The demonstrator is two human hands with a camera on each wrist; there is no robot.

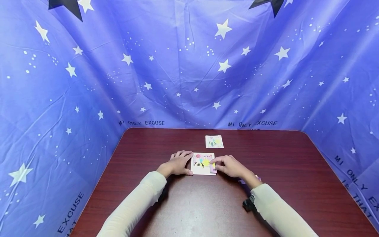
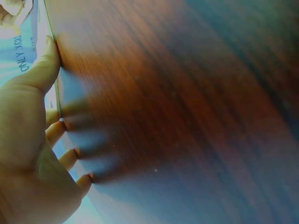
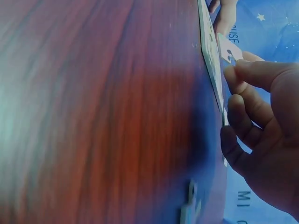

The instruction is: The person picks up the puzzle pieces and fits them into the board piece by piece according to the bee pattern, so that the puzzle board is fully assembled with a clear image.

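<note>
A square puzzle board [image 1: 201, 171] with a yellow bee picture lies on the table between the hands. Its lower right part is partly white. My left hand [image 1: 179, 163] rests along the board's left side, fingers spread, with the thumb at the near corner. In the left wrist view, the fingertips and thumb of that hand [image 2: 28, 126] touch down along the board's edge. Between thumb and forefinger my right hand [image 1: 231, 165] pinches a puzzle piece [image 1: 213, 168] over the board's right side. The right wrist view shows this piece [image 3: 229, 49] tilted above the board [image 3: 212, 56].
Behind the board lies a square card [image 1: 214, 142] with a similar bee picture. More purple puzzle pieces [image 1: 259, 178] lie on the brown table [image 1: 281, 158], partly hidden under the right wrist. Blue star-printed cloth [image 1: 189, 65] hangs around the table's far side and both flanks.
</note>
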